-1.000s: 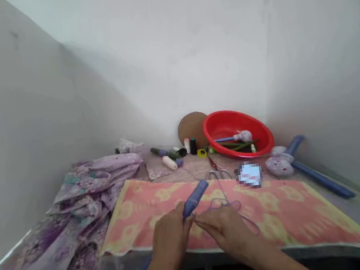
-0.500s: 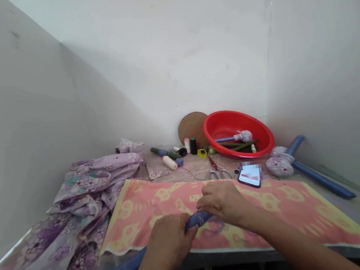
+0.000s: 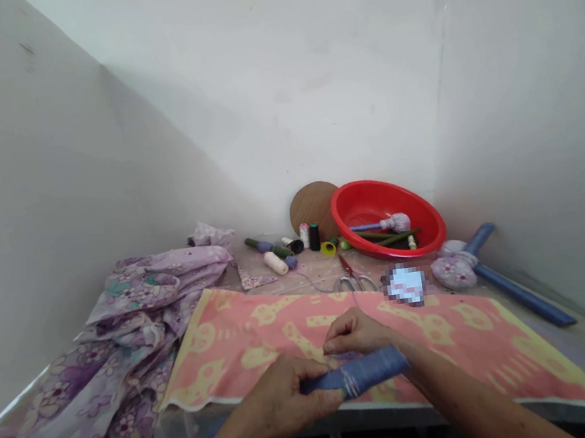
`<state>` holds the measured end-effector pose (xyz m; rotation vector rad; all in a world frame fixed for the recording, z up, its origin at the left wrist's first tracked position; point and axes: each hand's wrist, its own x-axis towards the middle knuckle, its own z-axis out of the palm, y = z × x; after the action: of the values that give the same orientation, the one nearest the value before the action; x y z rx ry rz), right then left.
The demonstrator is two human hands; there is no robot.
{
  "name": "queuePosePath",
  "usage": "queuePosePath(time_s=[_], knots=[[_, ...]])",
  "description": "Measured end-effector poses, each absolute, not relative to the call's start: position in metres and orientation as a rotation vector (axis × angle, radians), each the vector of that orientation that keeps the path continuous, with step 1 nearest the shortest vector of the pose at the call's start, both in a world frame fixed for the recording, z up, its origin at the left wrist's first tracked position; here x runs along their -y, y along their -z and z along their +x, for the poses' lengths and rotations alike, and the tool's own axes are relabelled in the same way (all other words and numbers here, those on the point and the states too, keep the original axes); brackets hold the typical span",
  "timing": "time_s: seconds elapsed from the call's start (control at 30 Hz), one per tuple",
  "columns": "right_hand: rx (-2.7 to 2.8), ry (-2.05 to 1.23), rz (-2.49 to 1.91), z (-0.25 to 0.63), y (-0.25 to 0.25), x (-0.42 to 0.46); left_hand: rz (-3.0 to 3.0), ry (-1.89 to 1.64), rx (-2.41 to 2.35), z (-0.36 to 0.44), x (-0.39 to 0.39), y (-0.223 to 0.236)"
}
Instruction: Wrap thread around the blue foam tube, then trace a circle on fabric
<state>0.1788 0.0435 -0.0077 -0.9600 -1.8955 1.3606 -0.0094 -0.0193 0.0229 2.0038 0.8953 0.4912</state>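
Observation:
My left hand is closed round a blue wrapped stick, its fabric-covered end pointing right. Pale strands of thread circle the stick just past my fingers. More blue shows below my left wrist, partly hidden. My right hand is just beyond the stick, fingertips pinched together on what looks like fine purple thread, though its end is hard to see. Under both hands lies a pink and yellow patterned cloth.
Flowered fabric is heaped at left. Scissors, thread spools and a blurred phone lie beyond the cloth. A red basin holds sticks. At right is a blue stick with a flowered padded head.
The blue stick has turned, so its end now points right. My right hand has let go of it and pinches at the thread, while my left hand keeps its hold.

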Motion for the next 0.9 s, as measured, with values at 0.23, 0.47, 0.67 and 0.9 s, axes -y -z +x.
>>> queuePosePath(time_s=[0.23, 0.47, 0.67, 0.9], knots=[[1.365, -1.320, -1.053, 0.173, 0.025, -0.029, 1.799, -0.723, -0.943, -0.001, 0.017, -0.024], [1.318, -1.357, -1.010, 0.166, 0.033, -0.024, 1.493, -0.902, -0.944, 0.000, 0.000, -0.001], [1.341, -1.285, -1.014, 0.158, 0.027, -0.016, 1.380, -0.941, -0.911, -0.003, -0.002, -0.003], [1.489, -1.120, -1.072, 0.157, 0.029, -0.013, 1.355, -0.936, -0.949, -0.009, -0.010, 0.004]])
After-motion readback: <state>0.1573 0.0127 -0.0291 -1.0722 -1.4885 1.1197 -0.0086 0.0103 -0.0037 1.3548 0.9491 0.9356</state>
